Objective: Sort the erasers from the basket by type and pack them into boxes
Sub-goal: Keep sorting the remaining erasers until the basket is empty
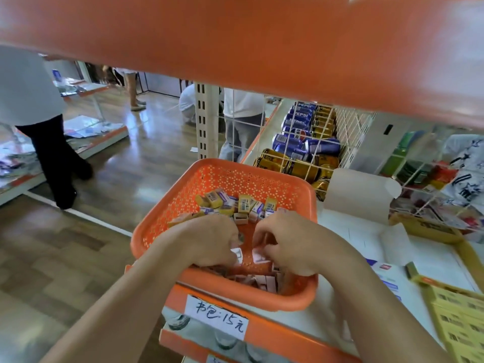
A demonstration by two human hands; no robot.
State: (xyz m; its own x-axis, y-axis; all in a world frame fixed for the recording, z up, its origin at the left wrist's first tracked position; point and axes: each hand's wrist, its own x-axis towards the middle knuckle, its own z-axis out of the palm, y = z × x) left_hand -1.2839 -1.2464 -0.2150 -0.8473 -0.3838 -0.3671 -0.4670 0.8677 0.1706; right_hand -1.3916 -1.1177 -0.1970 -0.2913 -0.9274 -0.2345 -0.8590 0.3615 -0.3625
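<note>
An orange perforated basket (183,195) sits on the shelf edge and holds several small erasers (235,204) in yellow and in white-purple sleeves. Both my hands are inside the basket near its front. My left hand (209,239) has its fingers curled round a white eraser (237,254). My right hand (285,244) pinches another white eraser (258,256). More white erasers (264,280) lie under my wrists by the front wall. A yellow box (455,315) packed with yellow erasers stands at the far right. An open white box (358,195) stands behind the basket.
An orange shelf (235,35) overhangs the top of the view. Soda cans (303,142) fill a wire rack behind the basket. A handwritten price label (217,317) is on the shelf front. People stand in the aisle at left and beyond the rack.
</note>
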